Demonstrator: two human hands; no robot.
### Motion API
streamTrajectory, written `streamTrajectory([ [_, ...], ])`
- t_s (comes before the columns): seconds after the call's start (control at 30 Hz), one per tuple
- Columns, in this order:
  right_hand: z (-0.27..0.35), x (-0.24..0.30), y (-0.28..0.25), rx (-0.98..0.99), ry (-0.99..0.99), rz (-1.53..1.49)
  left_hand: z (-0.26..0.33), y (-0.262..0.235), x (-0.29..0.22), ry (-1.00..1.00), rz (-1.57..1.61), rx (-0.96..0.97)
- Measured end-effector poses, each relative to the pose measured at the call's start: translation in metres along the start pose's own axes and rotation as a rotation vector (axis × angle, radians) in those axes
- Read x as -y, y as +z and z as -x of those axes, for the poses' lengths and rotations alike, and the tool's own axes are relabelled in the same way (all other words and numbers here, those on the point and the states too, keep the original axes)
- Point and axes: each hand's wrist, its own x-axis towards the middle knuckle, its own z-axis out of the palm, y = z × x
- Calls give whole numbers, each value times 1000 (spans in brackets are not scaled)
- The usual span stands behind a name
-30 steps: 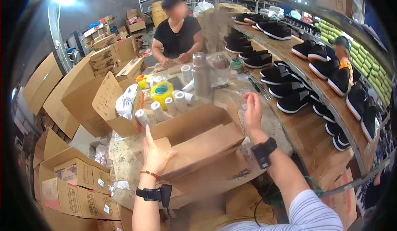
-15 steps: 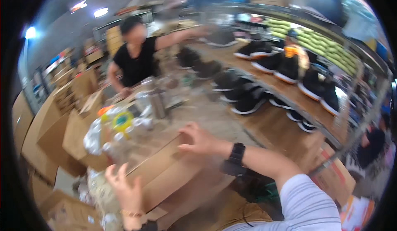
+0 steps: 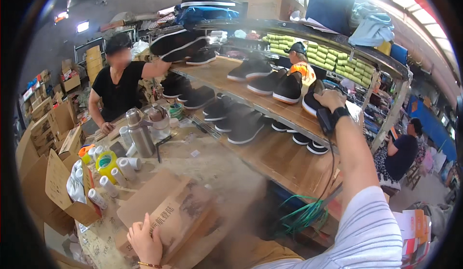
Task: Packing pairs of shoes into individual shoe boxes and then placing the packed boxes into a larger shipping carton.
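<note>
My right hand point(image 3: 332, 99) reaches up to the right end of the upper shelf and grips a black shoe point(image 3: 310, 106) with a white sole from above. Other black shoes point(image 3: 288, 87) stand in a row to the left of it. On the bench, my left hand point(image 3: 146, 242) lies on the near side of a brown cardboard shoe box point(image 3: 179, 208), fingers spread over the cardboard. Its lid panel is folded over, and I cannot see whether anything is inside.
A steel thermos point(image 3: 141, 135), a yellow tape roll point(image 3: 106, 162) and several white rolls stand at the bench's left. More black shoes point(image 3: 246, 128) fill the lower shelf. Across the bench a person in black point(image 3: 118, 83) holds a black shoe. Green straps point(image 3: 304, 218) hang below the shelf.
My right hand has left the box and moved up to a shoe on the shelf. My left hand has come down onto the box, which now looks covered. The other person has lifted a shoe.
</note>
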Motion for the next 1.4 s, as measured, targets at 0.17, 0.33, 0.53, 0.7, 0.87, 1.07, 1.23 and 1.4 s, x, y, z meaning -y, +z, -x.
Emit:
streamTrajectory([
  [0.17, 25, 3, -31, -372, -239, -525, 17, -3, -6, 24, -11, -280],
  [0.33, 133, 49, -85, -214, -671, -1080, 39, 27, -4, 87, -140, -287],
  [0.53, 244, 125, 36, 691, -446, -2427, 21, 37, -99, -41, 1036, 102],
  [0.7, 335, 191, 58, 1719, -253, -2483, -1, -5, -86, -180, 1511, -217],
  [0.87, 368, 216, 61, 2122, 65, -2557, -10, -18, -12, 180, 200, -522],
  [1.07, 386, 234, 56, 2387, 170, -2590, 11, 27, 14, 96, 101, -122],
  [1.23, 365, 259, 39, 1693, -221, -2491, -10, -24, 41, 9, 48, -594],
  [1.4, 369, 312, -22, -87, -1346, -1691, -9, 5, 113, -298, 539, -356],
])
